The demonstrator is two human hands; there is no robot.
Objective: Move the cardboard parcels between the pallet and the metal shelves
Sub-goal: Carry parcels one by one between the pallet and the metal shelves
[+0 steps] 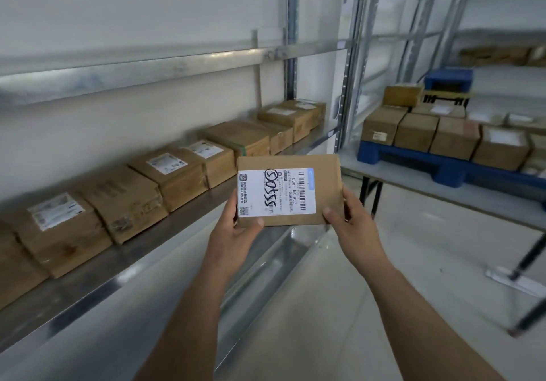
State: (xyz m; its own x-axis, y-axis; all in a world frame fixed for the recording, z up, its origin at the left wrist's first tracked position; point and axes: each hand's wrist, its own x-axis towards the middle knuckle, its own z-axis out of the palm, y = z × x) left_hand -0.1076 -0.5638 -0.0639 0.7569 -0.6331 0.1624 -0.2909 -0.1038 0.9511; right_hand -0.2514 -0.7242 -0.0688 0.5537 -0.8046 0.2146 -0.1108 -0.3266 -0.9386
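I hold a flat cardboard parcel (325, 185) in mid-air in front of me, its white label with barcodes and black handwriting facing up. My left hand (236, 230) grips its lower left corner, thumb on the label. My right hand (351, 221) grips its lower right corner. To the left, the metal shelf (97, 280) carries a row of several cardboard parcels (127, 200). At the right, a blue pallet (443, 168) holds several more parcels (413, 132).
The pallet lies on a grey table with black legs (443, 194). A second metal rack (425, 26) stands behind it with boxes and a blue crate (449, 78). A lower shelf level (266, 262) juts out below my arms. Pale floor lies between shelf and table.
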